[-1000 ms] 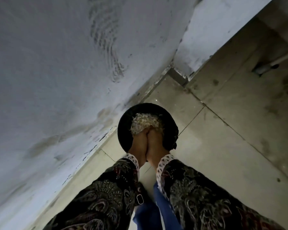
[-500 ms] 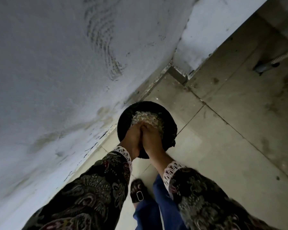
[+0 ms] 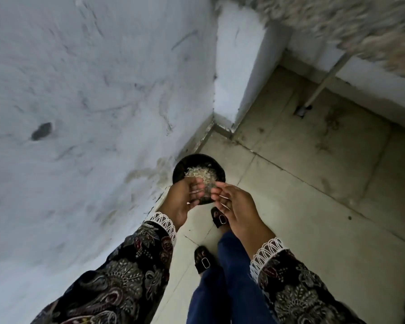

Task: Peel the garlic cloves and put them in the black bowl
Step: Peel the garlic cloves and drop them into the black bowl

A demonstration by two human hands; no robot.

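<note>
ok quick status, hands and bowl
Left hand and right hand apart above black bowl, fingers loosely curled. Bowl holds pale peelings. Nothing blocking.

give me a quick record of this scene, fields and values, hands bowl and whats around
left hand: over the bowl's near rim, fingers loosely curled, grip unclear
right hand: beside the left, bits of skin stuck to its fingers
black bowl: on the floor by the wall, holds pale garlic skins
floor: beige tiles
sandals: black, buckled

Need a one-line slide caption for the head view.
Both hands raised above a black bowl of papery garlic skins on the tiled floor.
</note>
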